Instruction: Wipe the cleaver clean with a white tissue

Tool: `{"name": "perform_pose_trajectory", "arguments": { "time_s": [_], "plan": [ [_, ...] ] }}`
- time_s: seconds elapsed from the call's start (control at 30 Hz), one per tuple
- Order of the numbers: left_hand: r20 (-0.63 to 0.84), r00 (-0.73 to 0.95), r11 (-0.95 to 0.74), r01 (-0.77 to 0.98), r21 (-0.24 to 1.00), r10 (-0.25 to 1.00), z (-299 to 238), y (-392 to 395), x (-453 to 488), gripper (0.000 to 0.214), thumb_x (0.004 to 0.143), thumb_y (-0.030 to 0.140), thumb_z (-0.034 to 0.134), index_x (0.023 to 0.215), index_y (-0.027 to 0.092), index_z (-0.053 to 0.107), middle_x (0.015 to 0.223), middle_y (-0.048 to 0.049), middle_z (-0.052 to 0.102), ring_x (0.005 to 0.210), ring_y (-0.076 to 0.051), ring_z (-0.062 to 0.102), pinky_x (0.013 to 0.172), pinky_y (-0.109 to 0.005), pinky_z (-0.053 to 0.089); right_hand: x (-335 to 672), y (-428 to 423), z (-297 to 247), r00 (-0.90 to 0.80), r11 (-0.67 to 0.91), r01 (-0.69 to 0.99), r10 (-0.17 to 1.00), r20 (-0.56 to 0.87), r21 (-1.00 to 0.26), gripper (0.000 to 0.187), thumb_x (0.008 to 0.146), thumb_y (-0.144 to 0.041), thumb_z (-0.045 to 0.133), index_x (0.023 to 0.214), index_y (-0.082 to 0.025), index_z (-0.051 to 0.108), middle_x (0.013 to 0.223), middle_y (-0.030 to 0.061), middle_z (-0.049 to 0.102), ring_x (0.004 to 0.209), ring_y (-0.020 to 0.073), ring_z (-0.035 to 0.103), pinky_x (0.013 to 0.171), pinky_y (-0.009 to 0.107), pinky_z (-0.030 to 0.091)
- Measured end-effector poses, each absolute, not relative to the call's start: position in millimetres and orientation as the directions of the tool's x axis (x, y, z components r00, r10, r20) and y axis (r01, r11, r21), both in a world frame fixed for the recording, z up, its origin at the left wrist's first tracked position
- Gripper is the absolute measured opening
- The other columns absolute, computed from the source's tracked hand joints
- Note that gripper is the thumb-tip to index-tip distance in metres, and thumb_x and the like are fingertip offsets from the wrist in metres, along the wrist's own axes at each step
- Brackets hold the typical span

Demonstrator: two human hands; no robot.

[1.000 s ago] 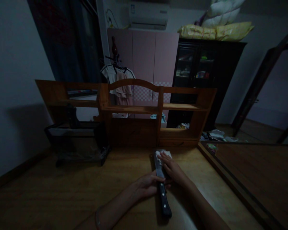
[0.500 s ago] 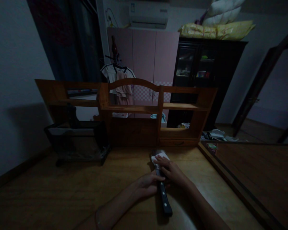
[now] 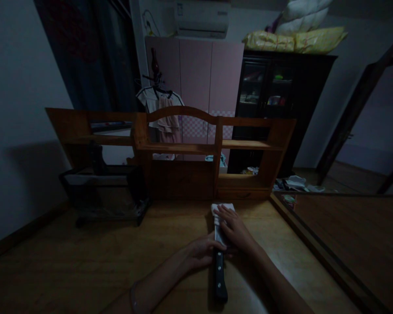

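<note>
Two hands show in my head view: the left hand [image 3: 205, 251] has its grip closed on the kitchen knife [image 3: 219, 261], above the tabletop [image 3: 124, 257]; the right hand [image 3: 235, 225] lies over a white cloth [image 3: 229, 206] on the blade [image 3: 219, 237], and whether it pinches I can't tell. Should the cloth slip, I judge fingertips could meet the edge. Smooth black handle [image 3: 219, 277], three round rivets [image 3: 219, 268], flat metal, glossy wood grain.

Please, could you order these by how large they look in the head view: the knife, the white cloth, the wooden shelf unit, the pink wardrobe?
1. Wooden shelf unit
2. Pink wardrobe, partly hidden
3. Knife, blade partly covered
4. White cloth, partly covered by the right hand
</note>
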State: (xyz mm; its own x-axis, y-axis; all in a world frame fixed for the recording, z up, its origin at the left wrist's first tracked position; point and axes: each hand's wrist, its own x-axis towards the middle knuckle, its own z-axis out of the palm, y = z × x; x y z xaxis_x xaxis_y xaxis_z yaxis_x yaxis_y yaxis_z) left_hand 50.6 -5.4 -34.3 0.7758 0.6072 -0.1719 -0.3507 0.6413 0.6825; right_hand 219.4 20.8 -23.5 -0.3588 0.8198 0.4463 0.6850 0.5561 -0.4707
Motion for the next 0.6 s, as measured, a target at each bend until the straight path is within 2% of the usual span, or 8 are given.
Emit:
{"name": "perform_pose_trajectory", "arguments": {
  "time_s": [0.1, 0.27, 0.43, 0.6],
  "plan": [
    [-0.222, 0.768, 0.634, -0.288, 0.718, 0.601, -34, -6, 51, 0.067, 0.06, -0.001, 0.062, 0.121, 0.021, 0.045, 0.098, -0.0077, 0.065, 0.084, -0.022, 0.067, 0.077, -0.033, 0.048, 228, 30, -32, -0.245, 0.465, 0.768, 0.849, 0.469, -0.44, 0.045, 0.09, -0.028, 0.042, 0.135, -0.025, 0.043, 0.145, 0.0058, 0.037, 0.136, 0.0241, 0.027, 0.111, 0.05, 0.022],
    [-0.183, 0.789, 0.603, -0.275, 0.749, 0.587, -35, -7, 50, 0.069, 0.062, 0.001, 0.059, 0.125, 0.018, 0.041, 0.096, -0.0108, 0.066, 0.086, -0.024, 0.067, 0.073, -0.032, 0.048, 238, 38, -45, -0.072, 0.367, 0.804, 0.842, 0.535, -0.468, 0.046, 0.093, -0.034, 0.039, 0.137, -0.022, 0.041, 0.145, 0.0076, 0.036, 0.137, 0.0249, 0.024, 0.112, 0.051, 0.022],
    [-0.189, 0.771, 0.611, -0.302, 0.732, 0.608, -35, -7, 51, 0.071, 0.059, -0.001, 0.061, 0.124, 0.021, 0.042, 0.1, -0.0089, 0.065, 0.086, -0.023, 0.067, 0.078, -0.033, 0.048, 237, 39, -51, -0.053, 0.351, 0.794, 0.853, 0.519, -0.496, 0.047, 0.093, -0.035, 0.037, 0.138, -0.02, 0.04, 0.147, 0.009, 0.032, 0.138, 0.0244, 0.023, 0.112, 0.048, 0.024],
    [-0.241, 0.765, 0.644, -0.279, 0.712, 0.597, -39, -5, 50, 0.065, 0.06, -0.001, 0.062, 0.119, 0.018, 0.045, 0.096, -0.0095, 0.064, 0.083, -0.022, 0.067, 0.079, -0.035, 0.048, 236, 41, -50, -0.102, 0.405, 0.775, 0.837, 0.537, -0.484, 0.044, 0.092, -0.029, 0.039, 0.134, -0.02, 0.045, 0.145, 0.0091, 0.037, 0.137, 0.0254, 0.024, 0.112, 0.052, 0.018]
  ]
}}
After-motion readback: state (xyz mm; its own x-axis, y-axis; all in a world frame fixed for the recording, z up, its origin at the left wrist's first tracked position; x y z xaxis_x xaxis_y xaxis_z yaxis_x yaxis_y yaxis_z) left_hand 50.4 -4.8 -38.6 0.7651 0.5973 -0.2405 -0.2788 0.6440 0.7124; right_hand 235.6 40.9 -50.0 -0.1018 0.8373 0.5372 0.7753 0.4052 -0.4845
